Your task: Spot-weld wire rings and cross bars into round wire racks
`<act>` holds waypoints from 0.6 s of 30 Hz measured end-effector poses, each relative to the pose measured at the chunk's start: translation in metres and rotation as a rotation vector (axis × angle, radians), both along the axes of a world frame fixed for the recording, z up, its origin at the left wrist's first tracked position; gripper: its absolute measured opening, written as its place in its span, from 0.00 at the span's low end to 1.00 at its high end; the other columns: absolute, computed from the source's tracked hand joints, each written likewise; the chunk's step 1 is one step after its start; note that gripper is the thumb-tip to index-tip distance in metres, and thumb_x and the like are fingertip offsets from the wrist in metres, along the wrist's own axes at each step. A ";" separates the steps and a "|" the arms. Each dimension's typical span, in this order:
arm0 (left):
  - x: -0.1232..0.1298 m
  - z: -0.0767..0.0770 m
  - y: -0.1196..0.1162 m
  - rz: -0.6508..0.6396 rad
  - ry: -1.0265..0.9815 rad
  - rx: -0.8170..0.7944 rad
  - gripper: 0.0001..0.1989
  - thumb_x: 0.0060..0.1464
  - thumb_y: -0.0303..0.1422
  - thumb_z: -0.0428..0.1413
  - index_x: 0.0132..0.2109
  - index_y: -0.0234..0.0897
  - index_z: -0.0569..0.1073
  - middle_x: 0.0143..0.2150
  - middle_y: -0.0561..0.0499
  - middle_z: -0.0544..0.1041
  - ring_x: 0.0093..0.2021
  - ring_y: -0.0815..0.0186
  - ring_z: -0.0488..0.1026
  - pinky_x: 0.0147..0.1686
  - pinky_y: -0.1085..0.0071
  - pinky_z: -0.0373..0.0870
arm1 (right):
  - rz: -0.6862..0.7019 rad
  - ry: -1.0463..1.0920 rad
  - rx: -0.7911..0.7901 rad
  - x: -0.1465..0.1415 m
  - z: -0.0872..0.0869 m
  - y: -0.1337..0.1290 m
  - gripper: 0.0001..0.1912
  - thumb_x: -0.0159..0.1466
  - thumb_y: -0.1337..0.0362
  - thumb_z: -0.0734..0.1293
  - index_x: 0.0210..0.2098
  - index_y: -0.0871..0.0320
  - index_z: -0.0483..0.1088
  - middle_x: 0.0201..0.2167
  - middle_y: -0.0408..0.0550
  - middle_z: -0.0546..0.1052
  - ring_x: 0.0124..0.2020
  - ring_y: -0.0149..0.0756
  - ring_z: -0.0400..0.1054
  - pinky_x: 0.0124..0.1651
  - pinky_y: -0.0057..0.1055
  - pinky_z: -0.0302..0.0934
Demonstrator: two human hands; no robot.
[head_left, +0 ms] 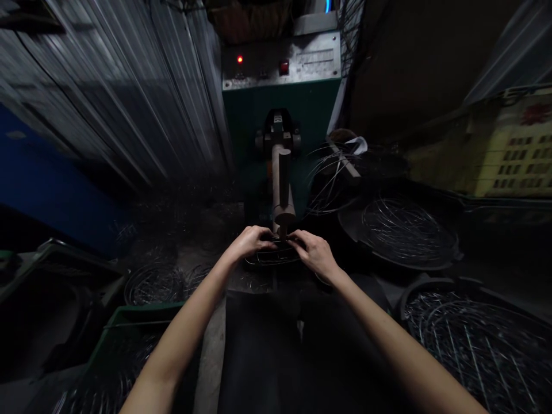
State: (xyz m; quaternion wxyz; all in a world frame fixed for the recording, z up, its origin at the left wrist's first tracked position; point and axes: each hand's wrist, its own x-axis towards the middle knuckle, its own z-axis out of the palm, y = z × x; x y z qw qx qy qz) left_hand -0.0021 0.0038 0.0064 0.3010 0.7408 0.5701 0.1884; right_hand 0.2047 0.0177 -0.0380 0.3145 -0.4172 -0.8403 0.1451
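Observation:
A thin wire ring (276, 262) is held between both hands at the tip of a machine's arm (283, 184). My left hand (253, 241) pinches the wire just left of the tip. On the right of the tip, my right hand (314, 250) closes its fingertips on the same wire. The machine has a green body (241, 109) and a metal panel (263, 68) with a lit red lamp. Where the tip meets the wire is dark and partly hidden by the fingers.
Wire rings fill a dark basin (457, 253) at the right and another container (403, 305) nearer. A green crate (129, 315) with wire pieces stands lower left, beside coiled wire (155, 284). A yellow crate (491, 155) is at the far right.

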 end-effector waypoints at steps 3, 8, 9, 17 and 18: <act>-0.001 -0.002 0.002 -0.009 -0.021 -0.009 0.17 0.45 0.41 0.59 0.40 0.34 0.76 0.36 0.49 0.78 0.39 0.62 0.73 0.36 0.74 0.65 | -0.001 0.001 0.001 0.000 0.000 0.002 0.08 0.63 0.60 0.61 0.39 0.53 0.69 0.35 0.45 0.76 0.35 0.35 0.70 0.34 0.28 0.60; -0.004 -0.005 0.003 -0.020 -0.054 -0.035 0.16 0.45 0.41 0.59 0.39 0.35 0.76 0.36 0.50 0.78 0.38 0.63 0.73 0.35 0.74 0.64 | -0.007 -0.005 -0.002 -0.004 0.001 0.001 0.07 0.63 0.60 0.62 0.39 0.53 0.70 0.34 0.45 0.75 0.34 0.34 0.70 0.34 0.27 0.59; -0.004 -0.005 0.003 -0.020 -0.057 -0.044 0.16 0.45 0.42 0.59 0.38 0.35 0.76 0.35 0.51 0.78 0.37 0.64 0.73 0.35 0.74 0.64 | 0.000 -0.002 -0.008 -0.004 0.002 0.001 0.07 0.63 0.60 0.62 0.38 0.53 0.70 0.34 0.44 0.75 0.34 0.34 0.69 0.34 0.27 0.59; -0.001 -0.006 0.008 0.003 -0.073 -0.118 0.19 0.43 0.43 0.59 0.39 0.35 0.76 0.36 0.51 0.78 0.38 0.63 0.72 0.37 0.73 0.64 | -0.119 0.171 -0.070 0.044 -0.023 0.009 0.10 0.63 0.59 0.61 0.39 0.56 0.69 0.36 0.48 0.72 0.35 0.34 0.67 0.41 0.31 0.60; -0.003 -0.007 0.008 -0.003 -0.074 -0.115 0.19 0.43 0.43 0.59 0.39 0.35 0.76 0.36 0.51 0.78 0.38 0.63 0.72 0.38 0.73 0.65 | -0.099 0.164 -0.117 0.052 -0.028 0.010 0.10 0.63 0.59 0.59 0.39 0.56 0.69 0.35 0.47 0.73 0.35 0.35 0.68 0.41 0.31 0.60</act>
